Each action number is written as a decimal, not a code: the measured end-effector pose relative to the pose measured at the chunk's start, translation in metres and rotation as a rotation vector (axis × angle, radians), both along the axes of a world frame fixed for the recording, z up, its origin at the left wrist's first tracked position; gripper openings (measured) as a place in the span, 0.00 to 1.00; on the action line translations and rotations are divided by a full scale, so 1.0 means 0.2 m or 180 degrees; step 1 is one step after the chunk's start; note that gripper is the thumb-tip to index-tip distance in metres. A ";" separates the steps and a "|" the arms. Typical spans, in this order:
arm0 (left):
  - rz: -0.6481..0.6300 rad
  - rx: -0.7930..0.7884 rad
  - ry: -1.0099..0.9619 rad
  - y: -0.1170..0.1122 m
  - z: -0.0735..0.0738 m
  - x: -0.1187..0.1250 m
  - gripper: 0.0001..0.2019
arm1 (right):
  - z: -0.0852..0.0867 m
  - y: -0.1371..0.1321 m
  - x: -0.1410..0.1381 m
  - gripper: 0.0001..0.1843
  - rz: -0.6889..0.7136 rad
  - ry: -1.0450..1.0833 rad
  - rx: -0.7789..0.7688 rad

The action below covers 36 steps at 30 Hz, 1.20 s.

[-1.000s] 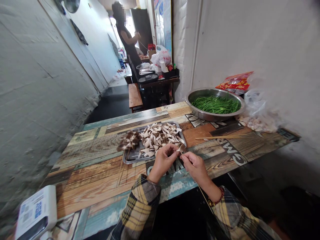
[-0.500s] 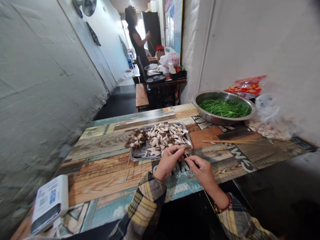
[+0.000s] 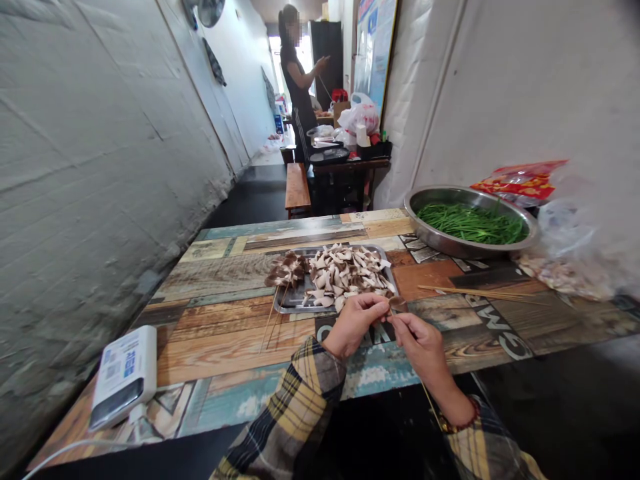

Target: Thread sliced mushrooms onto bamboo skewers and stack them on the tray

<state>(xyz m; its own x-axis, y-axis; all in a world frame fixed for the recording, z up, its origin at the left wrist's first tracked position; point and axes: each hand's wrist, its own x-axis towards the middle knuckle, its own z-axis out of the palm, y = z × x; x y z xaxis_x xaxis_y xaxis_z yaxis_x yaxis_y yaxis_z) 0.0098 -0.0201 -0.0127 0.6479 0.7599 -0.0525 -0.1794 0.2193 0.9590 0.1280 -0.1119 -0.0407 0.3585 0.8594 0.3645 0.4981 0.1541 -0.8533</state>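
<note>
My left hand [image 3: 357, 322] is closed, its thumb and fingers pinching a brown mushroom piece [image 3: 399, 304] just in front of the tray. Close beside it, my right hand [image 3: 420, 339] grips a thin bamboo skewer [image 3: 428, 399], whose long end slants down past the wrist. The skewer's upper end meets the mushroom between both hands. Behind them lies a metal tray [image 3: 295, 309] with a heap of torn oyster mushrooms [image 3: 345, 272]. At the tray's left, threaded mushroom skewers [image 3: 287, 268] rest with their sticks over the rim.
Bare skewers [image 3: 475, 291] lie on the wood-patterned table [image 3: 210, 333] at right. Beyond stands a steel basin [image 3: 470, 251] of green chives, beside plastic bags [image 3: 565, 230]. A white box-shaped device [image 3: 125, 377] with a cable sits at left. A person [image 3: 300, 87] stands farther back.
The view has swung slightly left, so things appear farther right. A brown mushroom piece now shows more clearly at my fingertips, at the skewer's top. Both hands stay close together.
</note>
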 end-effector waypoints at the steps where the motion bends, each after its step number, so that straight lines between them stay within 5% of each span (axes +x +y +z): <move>1: -0.0037 0.0019 0.0020 0.00 0.00 0.00 0.15 | 0.00 0.00 0.00 0.15 -0.0003 -0.0002 0.0026; 7: -0.0010 0.0306 0.0176 0.01 0.03 -0.02 0.14 | -0.05 0.01 0.01 0.15 -0.0087 0.0148 0.0045; 12: 0.1474 0.0947 0.0440 0.14 0.02 -0.10 0.13 | -0.08 0.03 0.02 0.17 -0.0248 0.0418 -0.0059; 15: 0.1912 0.1613 0.0897 0.21 0.00 -0.14 0.10 | -0.09 0.04 0.02 0.17 -0.0261 0.0502 -0.0127; 19: 0.1717 0.2662 0.1709 0.24 -0.02 -0.18 0.08 | -0.09 0.04 0.02 0.18 -0.0242 0.0476 -0.0161; 23: 0.1226 0.3073 0.2186 0.24 -0.01 -0.20 0.09 | -0.08 0.04 0.02 0.18 -0.0189 0.0474 -0.0168; 28: 0.0856 0.3334 0.2351 0.23 -0.02 -0.20 0.11 | -0.08 0.05 0.03 0.18 -0.0130 0.0471 -0.0145; 36: 0.1340 0.3062 0.1913 0.25 -0.02 -0.19 0.06 | -0.07 0.04 0.02 0.18 -0.0125 0.0374 -0.0089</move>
<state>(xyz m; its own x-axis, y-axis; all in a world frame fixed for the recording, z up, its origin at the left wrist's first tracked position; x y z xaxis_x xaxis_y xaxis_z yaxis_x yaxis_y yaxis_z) -0.0280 0.0294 -0.0175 0.4065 0.7994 0.4424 0.4653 -0.5979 0.6527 0.1315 -0.1031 -0.0539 0.4309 0.8531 0.2942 0.3997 0.1119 -0.9098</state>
